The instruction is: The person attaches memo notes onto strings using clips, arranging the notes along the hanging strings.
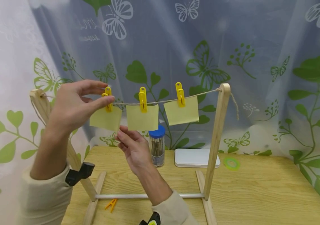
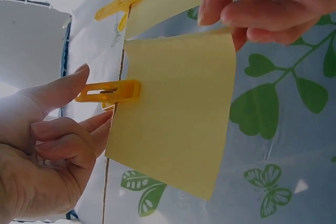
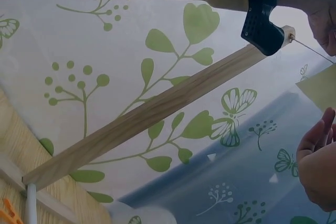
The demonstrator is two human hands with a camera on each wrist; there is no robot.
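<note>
Three pale yellow paper sheets hang from a twine line, each under a yellow plastic clothespin. At the leftmost clothespin (image 1: 108, 106), my left hand (image 1: 72, 104) has its thumb in front and fingers behind, holding it. In the left wrist view this clothespin (image 2: 123, 92) bites the line and the sheet's edge (image 2: 173, 114). My right hand (image 1: 135, 148) pinches the lower right corner of that leftmost sheet (image 1: 106, 118) from below. The middle sheet (image 1: 142, 117) and the right sheet (image 1: 182, 111) hang untouched under their own clothespins.
A wooden frame's right post (image 1: 217, 137) and left post (image 1: 78, 159) carry the twine. A white rod (image 1: 126, 196) joins their feet. Behind stand a blue-lidded jar (image 1: 157, 150) and a white case (image 1: 194, 157); a green tape ring (image 1: 231, 163) lies right. An orange clothespin (image 1: 111, 204) lies in front.
</note>
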